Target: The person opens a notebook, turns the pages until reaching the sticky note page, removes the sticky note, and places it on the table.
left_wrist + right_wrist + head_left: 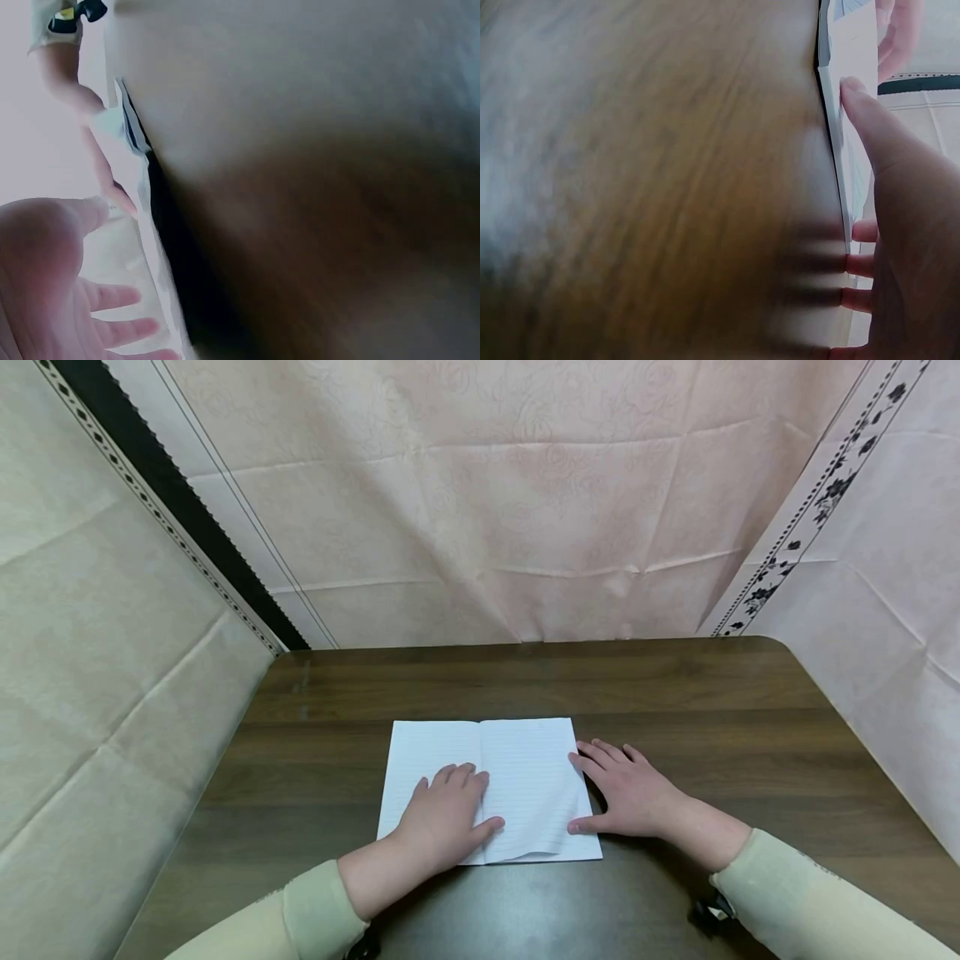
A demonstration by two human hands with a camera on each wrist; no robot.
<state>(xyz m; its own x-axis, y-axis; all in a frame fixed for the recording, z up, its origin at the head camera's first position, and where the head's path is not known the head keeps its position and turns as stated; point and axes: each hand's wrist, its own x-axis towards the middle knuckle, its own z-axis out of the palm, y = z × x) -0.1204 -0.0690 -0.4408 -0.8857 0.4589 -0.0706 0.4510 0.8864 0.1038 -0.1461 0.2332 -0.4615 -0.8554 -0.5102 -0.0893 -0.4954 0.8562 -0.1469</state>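
Wooden tabletop point(300, 802): I note an opened notebook point(528, 777) near centre. My left hand point(444, 817), fingers extended, rests flat across its left page; my right hand point(632, 793), fingers spread, touches its right edge.

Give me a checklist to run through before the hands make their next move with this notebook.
1. Notebook lying open on the table: ok.
2. Left hand over the left page, steadying it: ok in placement; how hard it presses, cannot tell.
3. Right hand at the notebook's right edge, thumb over the right page: ok.
4. Right page lying flat: not ok, its lower edge is lifted and wavy.
5. Only one sheet under the right thumb: cannot tell.
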